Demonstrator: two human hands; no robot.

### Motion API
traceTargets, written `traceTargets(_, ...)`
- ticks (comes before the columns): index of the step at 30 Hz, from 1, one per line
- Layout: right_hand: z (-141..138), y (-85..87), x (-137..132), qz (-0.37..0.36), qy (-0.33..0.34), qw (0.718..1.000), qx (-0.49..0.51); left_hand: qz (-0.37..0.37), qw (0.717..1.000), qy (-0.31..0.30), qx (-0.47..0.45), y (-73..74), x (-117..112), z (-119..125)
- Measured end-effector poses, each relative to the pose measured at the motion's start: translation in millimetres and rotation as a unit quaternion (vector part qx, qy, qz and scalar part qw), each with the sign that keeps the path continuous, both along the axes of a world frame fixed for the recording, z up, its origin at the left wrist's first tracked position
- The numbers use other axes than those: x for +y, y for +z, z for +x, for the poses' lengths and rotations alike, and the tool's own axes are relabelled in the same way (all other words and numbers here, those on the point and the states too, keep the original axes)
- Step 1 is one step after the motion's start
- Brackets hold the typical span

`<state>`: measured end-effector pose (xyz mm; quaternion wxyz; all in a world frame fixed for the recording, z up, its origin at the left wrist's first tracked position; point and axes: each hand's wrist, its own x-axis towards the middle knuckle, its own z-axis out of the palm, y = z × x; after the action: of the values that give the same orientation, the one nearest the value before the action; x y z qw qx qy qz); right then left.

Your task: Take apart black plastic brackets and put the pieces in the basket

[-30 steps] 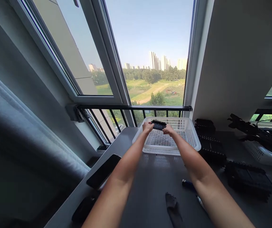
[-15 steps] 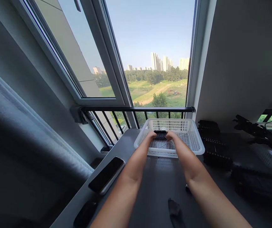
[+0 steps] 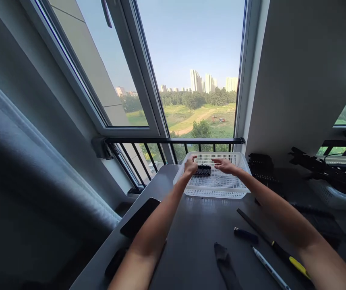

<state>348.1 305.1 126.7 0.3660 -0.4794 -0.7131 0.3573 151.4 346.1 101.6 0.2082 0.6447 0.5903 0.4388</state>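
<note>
1. Both hands have let go of the black part since the earlier frames; it now lies in the white basket, on the mesh floor toward the far left, where before it was held between the two hands.
2. Left hand hovers just left of the black part, fingers loosely spread and curled, holding nothing; whether a fingertip touches the part, cannot tell.
3. Right hand is apart from the part, to its right over the basket, palm down, fingers spread, holding nothing.
4. White basket stands at the far edge of the dark table, just near the black window railing.
5. Phone lies on the table's left edge, near the left forearm.
6. Near side of the table: a dark flat piece, a small dark cylinder, a white pen, and a long black tool with yellow handle running under the right forearm.
7. Stacks of black parts sit right of the basket, against the wall.
</note>
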Motion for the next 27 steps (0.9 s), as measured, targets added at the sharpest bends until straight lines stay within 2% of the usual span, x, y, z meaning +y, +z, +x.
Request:
traceTargets(3, 47.3, 11.0, -56.1, 0.022, 0.003, 0.999, -0.025, 0.052, 0.998, -0.025, -0.038, 0.6, -52.9, -5.3)
traceTargets(5, 82.6, 10.8, -101.9, 0.12, -0.044, 0.985, -0.118, 0.123, 0.988, -0.064, -0.064, -5.0, -98.2, -9.9)
traceTargets(8, 136.4, -3.6, -167.2, 0.159, -0.11, 0.951, -0.241, 0.148, 0.981, -0.11, -0.054, -16.2, -160.6, -15.6)
traceTargets(11, 185.3, -28.9, -214.8, 0.137, -0.162, 0.921, -0.327, 0.162, 0.979, -0.117, -0.045, -28.5, -196.9, -14.5)
traceTargets(14, 221.3, -53.1, -241.0, 0.101, -0.181, 0.901, -0.38, 0.18, 0.975, -0.12, -0.041, -43.5, -205.9, -3.1)
traceTargets(17, 240.7, -69.9, -250.8, 0.08, -0.161, 0.892, -0.414, 0.21, 0.968, -0.132, -0.039, -60.4, -202.1, 16.9)
traceTargets(22, 244.0, -81.4, -251.8, 0.089, -0.156, 0.872, -0.455, 0.248, 0.953, -0.172, -0.003, -86.5, -194.4, 46.6)
traceTargets(27, 236.5, -82.6, -255.6, 0.115, -0.172, 0.832, -0.514, 0.247, 0.958, -0.145, 0.01, -107.3, -192.3, 49.9)
